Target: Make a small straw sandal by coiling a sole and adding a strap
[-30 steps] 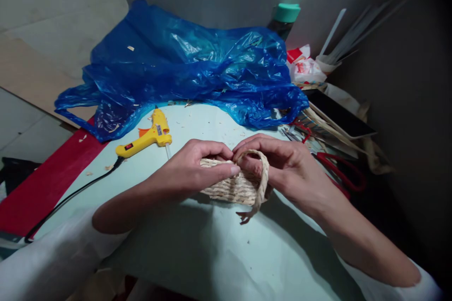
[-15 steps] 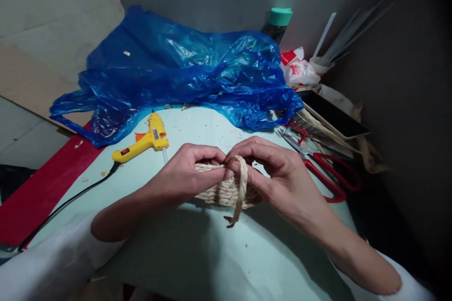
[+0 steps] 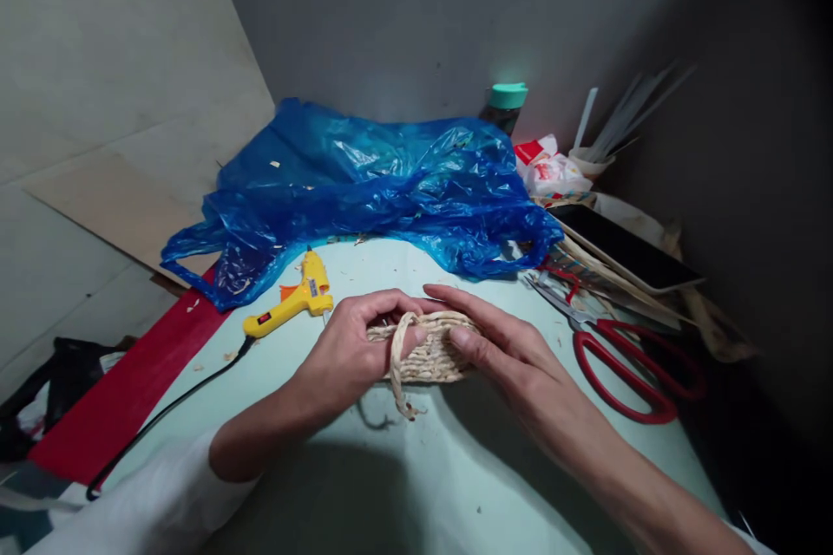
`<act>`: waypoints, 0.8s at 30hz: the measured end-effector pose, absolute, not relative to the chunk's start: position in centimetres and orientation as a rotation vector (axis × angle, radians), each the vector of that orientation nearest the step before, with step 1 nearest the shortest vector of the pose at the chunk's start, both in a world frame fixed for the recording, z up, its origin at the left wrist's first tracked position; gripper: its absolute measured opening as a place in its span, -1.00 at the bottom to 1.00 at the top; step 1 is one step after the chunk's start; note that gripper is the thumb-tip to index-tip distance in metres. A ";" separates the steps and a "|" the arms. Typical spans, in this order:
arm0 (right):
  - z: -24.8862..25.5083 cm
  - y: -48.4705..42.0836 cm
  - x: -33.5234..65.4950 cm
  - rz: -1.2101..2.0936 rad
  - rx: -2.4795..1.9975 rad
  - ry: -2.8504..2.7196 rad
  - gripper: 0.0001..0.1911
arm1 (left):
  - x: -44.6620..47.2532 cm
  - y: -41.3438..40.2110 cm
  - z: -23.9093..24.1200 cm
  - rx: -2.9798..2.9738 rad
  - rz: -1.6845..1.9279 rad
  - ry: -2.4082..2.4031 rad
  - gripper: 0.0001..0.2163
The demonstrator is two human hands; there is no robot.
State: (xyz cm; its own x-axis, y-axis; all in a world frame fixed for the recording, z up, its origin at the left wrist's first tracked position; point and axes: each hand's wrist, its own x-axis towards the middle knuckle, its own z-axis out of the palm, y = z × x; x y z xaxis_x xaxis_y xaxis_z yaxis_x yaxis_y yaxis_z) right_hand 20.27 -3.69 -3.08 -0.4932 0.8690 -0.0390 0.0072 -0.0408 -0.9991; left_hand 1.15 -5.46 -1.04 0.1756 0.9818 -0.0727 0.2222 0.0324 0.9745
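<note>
Between my hands is a small woven basket (image 3: 436,351) of pale braided cord, its ridged side facing me. My left hand (image 3: 364,338) is closed on the left part, thumb in front near the rim and fingers behind. A loose end of braided cord (image 3: 396,364) loops over the rim by that thumb and hangs down, its tip frayed. My right hand (image 3: 508,347) grips the right part, with the thumb on the front wall and the fingers along the far side. The fingertips behind the basket are partly hidden.
A yellow glue gun (image 3: 292,299) lies at the left, its black cable (image 3: 175,403) trailing forward. Red-handled scissors (image 3: 625,364) rest at the right, near a dark-screened tablet (image 3: 628,247). Behind spreads a crumpled blue plastic bag (image 3: 377,182); clear sticks (image 3: 618,117) stand in a cup.
The cord end has shifted left, from my right fingers to beside my left thumb. My right hand has moved from pinching at the rim to holding the basket's right side. The view has tilted up.
</note>
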 end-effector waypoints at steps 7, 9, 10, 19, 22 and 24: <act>-3.4 -4.2 19.8 1.633 -0.923 -1.541 -0.54 | 1.3 -5.9 -1.1 1.602 0.825 1.403 -0.89; -3.2 -4.1 19.9 1.625 -0.906 -1.558 -0.54 | 1.3 -6.0 -1.1 1.649 0.802 1.443 -0.86; -3.2 -4.0 20.0 1.622 -0.894 -1.562 -0.55 | 1.3 -6.0 -1.1 1.662 0.790 1.448 -0.85; -4.0 -3.6 20.1 1.576 -0.869 -1.624 -0.60 | 1.3 -5.8 -1.2 1.681 0.793 1.416 -0.82; -2.8 -3.8 20.0 1.222 -1.001 -1.823 -0.62 | 1.6 -5.8 -1.2 1.690 0.770 1.471 -0.82; -1.8 -4.1 20.0 0.949 -1.010 -1.897 -0.65 | 1.7 -5.9 -1.2 1.718 0.764 1.497 -0.83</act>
